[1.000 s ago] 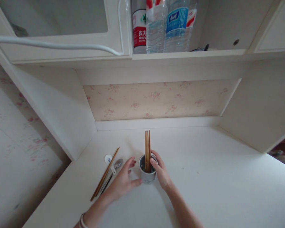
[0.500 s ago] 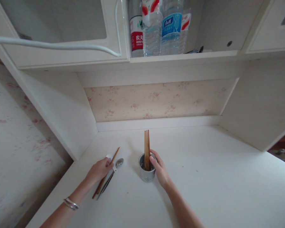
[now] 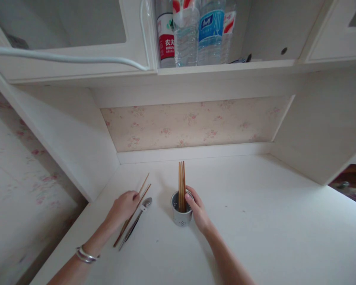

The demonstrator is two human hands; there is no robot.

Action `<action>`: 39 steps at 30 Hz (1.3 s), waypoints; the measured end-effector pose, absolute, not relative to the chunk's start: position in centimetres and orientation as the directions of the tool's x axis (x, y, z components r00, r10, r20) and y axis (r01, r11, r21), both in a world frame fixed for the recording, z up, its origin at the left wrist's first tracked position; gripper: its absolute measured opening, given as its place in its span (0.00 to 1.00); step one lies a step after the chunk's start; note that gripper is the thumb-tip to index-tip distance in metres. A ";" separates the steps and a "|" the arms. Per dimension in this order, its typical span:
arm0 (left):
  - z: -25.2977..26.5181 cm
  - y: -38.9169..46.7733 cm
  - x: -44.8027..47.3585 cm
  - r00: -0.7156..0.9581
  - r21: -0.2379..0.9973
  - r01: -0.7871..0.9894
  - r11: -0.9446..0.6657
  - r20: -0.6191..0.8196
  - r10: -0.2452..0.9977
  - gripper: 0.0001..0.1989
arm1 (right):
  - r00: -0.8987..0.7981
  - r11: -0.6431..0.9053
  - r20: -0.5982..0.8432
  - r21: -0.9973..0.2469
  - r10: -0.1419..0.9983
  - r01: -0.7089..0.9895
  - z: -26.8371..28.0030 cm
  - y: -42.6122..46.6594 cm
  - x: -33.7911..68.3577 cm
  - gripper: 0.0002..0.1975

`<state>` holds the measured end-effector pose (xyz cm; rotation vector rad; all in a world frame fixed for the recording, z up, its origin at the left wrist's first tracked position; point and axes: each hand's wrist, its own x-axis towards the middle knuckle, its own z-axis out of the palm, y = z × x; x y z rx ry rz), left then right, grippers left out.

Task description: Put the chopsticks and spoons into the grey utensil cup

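Note:
My left hand [image 3: 126, 206] pinches a wooden chopstick [image 3: 144, 182], whose pale tip points up and away past the fingers. Right under that hand, another chopstick [image 3: 146, 191] lies slantwise on the white tabletop. Beside it rests a metal spoon [image 3: 147, 202] with a long thin handle, next to dark, slender utensils I cannot fully make out. My right hand [image 3: 198, 209] is wrapped round the right side of a grey, perforated utensil holder [image 3: 181, 218], thumb at its rim. Several wooden chopsticks [image 3: 181, 182] stand upright in the holder.
Above the white tabletop [image 3: 255, 237] hangs a cabinet shelf [image 3: 231, 69] with several plastic bottles [image 3: 212, 33]. A white cable [image 3: 62, 57] crosses the upper left. White side panels [image 3: 68, 134] flank the work surface.
My left hand has shifted slightly, and the chopstick in it now stands apart from the one lying beneath. The right hand stays on the holder. The view has moved slightly.

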<state>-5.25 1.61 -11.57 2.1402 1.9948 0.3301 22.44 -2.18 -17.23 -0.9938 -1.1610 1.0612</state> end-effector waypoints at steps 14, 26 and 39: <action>-2.9 1.1 5.3 0.064 0.888 0.261 -0.378 0.375 0.925 0.18 | 0.058 0.218 0.212 -0.966 0.976 -0.141 -16.9 -2.2 22.4 0.23; -11.3 1.2 7.4 0.175 0.864 0.421 -0.276 0.222 0.959 0.17 | 0.044 0.244 0.240 -0.960 0.970 -0.139 -17.1 -2.0 22.4 0.21; -12.6 0.1 7.5 0.161 0.885 0.390 -0.253 0.205 0.965 0.17 | 0.024 0.236 0.235 -0.961 0.972 -0.145 -17.0 -2.1 22.5 0.19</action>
